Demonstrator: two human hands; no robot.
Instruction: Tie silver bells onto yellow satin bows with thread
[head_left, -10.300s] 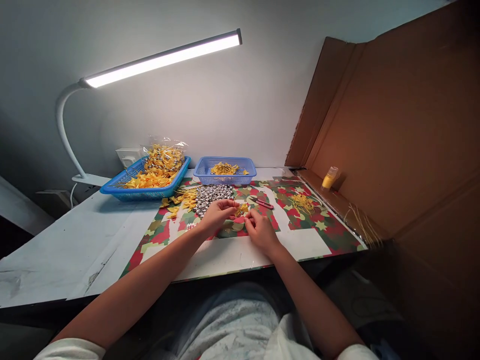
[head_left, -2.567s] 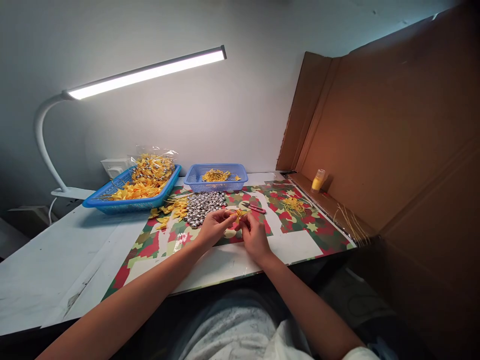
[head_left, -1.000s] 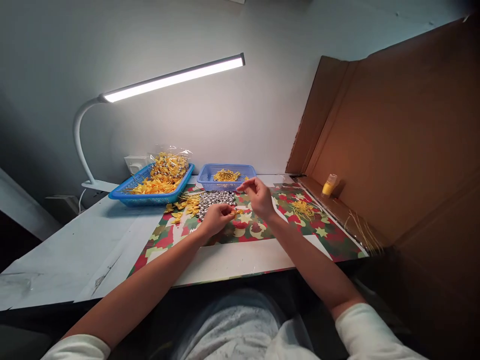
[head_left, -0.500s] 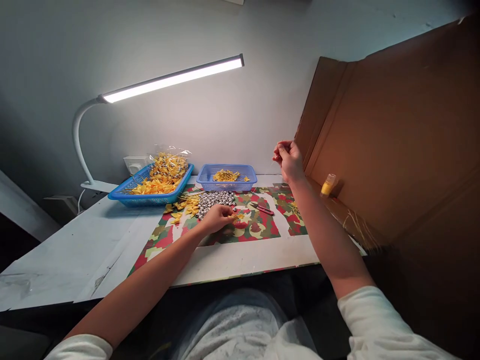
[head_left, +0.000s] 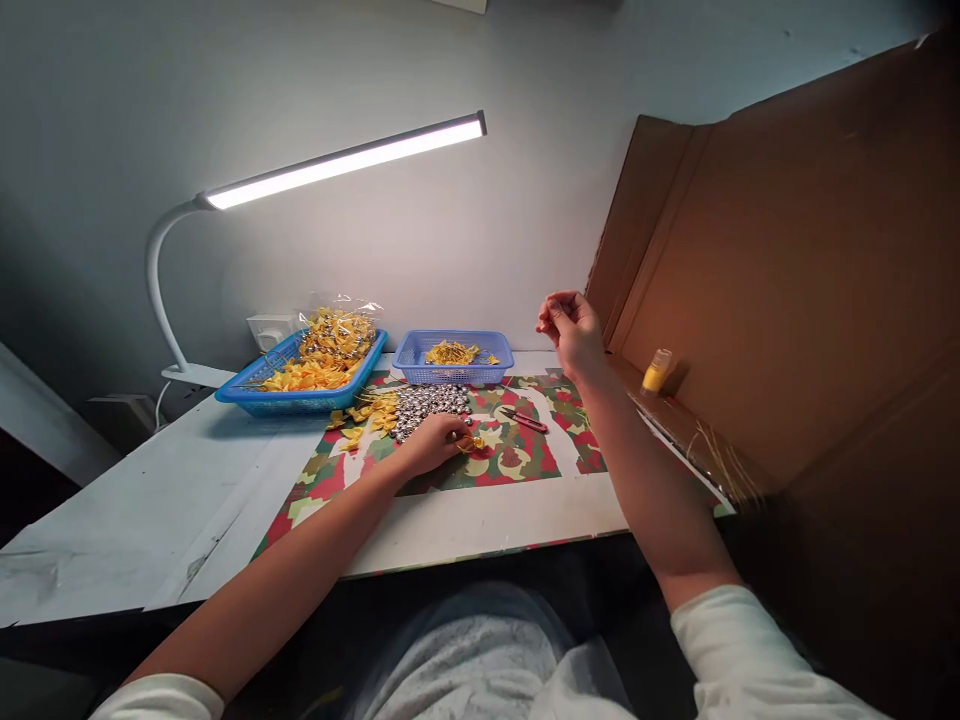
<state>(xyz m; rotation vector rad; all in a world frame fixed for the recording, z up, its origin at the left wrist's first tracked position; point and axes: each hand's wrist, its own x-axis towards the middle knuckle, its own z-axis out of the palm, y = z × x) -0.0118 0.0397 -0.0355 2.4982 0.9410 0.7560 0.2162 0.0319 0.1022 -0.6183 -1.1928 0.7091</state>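
Note:
My left hand [head_left: 433, 444] rests low over the patterned mat, its fingers closed on a small yellow ribbon piece [head_left: 471, 443]. Right beside it lies a pile of shiny silver bells or beads [head_left: 431, 402]. More yellow ribbon pieces [head_left: 384, 410] are gathered at the pile's left. My right hand [head_left: 571, 325] is raised well above the table with thumb and fingers pinched together. What it pinches is too fine to make out. Red-handled thread snips [head_left: 529, 421] lie on the mat between the two hands.
A blue basket [head_left: 300, 402] heaped with yellow pieces stands at the left under a lit lamp [head_left: 345, 165]. Behind the pile is a smaller blue basket [head_left: 452, 372]. A yellow-filled bottle [head_left: 656, 371], loose yellow strands [head_left: 724, 460] and a cardboard wall [head_left: 787, 270] are at the right.
My right hand has come slightly down and left, still pinched. My left hand has barely moved, and more of the yellow ribbon piece shows at its fingertips.

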